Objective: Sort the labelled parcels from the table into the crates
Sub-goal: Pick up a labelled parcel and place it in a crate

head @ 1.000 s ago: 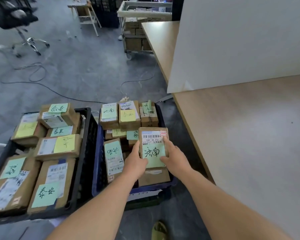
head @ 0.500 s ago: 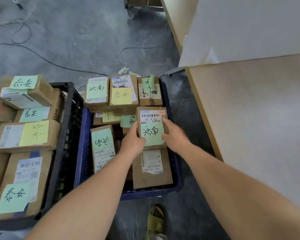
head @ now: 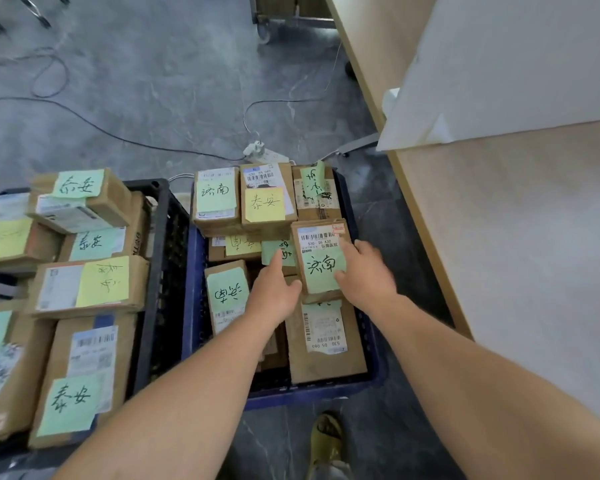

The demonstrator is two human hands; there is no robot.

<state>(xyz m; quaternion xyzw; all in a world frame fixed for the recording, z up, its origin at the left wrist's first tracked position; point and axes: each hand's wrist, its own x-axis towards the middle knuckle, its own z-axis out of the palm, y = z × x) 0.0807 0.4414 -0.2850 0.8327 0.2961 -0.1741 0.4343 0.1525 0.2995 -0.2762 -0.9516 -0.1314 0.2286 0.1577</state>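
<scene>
- Step in hand looks like the drop-off: the parcel with the green note sits in the blue crate, on top of other boxes near its right side.
- The left hand is just beside the parcel's left edge, fingers fairly straight, thumb near its corner, gripping nothing as far as one can tell.
- The right hand rests flat on the parcel's right edge, fingers relaxed, not curled round it.
- The black crate to the left holds differently labelled boxes.
- Next move is probably letting go and heading to the table for another one; no parcels show there.
</scene>
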